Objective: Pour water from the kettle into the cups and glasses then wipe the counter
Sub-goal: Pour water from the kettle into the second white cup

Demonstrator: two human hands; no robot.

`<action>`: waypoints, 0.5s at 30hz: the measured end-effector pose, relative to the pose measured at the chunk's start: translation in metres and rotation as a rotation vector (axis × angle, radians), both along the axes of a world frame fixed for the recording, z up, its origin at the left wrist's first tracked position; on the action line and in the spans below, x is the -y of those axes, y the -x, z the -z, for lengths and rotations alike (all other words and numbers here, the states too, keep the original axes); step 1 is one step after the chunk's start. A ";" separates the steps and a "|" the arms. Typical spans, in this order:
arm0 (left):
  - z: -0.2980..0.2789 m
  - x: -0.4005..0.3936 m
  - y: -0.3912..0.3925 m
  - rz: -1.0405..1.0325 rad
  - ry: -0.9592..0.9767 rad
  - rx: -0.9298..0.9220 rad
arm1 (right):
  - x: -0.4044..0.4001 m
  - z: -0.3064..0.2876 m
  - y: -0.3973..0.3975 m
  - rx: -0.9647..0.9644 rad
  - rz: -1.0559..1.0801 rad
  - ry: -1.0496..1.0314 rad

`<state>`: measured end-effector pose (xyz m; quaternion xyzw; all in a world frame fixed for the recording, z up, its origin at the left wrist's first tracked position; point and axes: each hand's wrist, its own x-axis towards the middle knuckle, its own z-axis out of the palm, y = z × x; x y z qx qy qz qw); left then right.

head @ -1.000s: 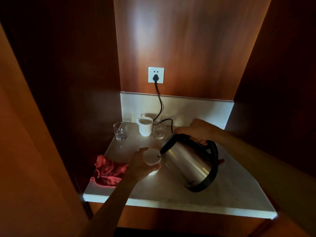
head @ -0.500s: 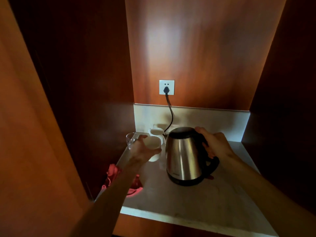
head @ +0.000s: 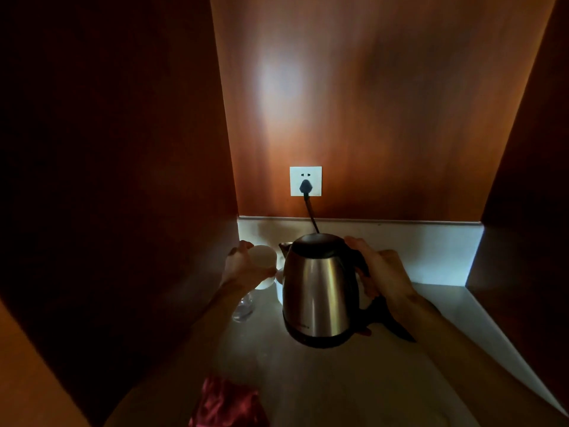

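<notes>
A steel kettle (head: 318, 291) with a black lid and handle stands upright in the middle of the pale counter (head: 323, 383). My right hand (head: 381, 269) grips its handle on the right side. My left hand (head: 243, 268) holds a small white cup (head: 262, 261) at the back left, close to the kettle's spout. A clear glass (head: 244, 308) stands below that hand, partly hidden by my wrist. Another white cup (head: 279, 288) peeks out behind the kettle. A red cloth (head: 229, 402) lies crumpled at the counter's front left.
Dark wooden walls close in the counter on the left and right. A white socket (head: 305, 180) on the back wall carries a black plug, and its cord (head: 311, 215) drops behind the kettle. A pale upstand (head: 415, 241) runs along the back.
The kettle went from tilted over the cup to upright. My left hand carried the white cup toward the back left. The view has moved closer and lower.
</notes>
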<state>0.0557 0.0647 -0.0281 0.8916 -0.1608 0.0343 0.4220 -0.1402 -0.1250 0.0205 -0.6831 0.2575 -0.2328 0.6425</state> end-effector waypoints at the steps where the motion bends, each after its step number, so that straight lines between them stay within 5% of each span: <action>1: 0.002 0.005 -0.008 -0.003 0.006 0.023 | 0.001 0.000 -0.005 -0.007 0.005 -0.001; 15: 0.052 0.048 -0.107 0.015 -0.166 -0.040 | 0.015 0.010 -0.048 -0.022 0.010 -0.099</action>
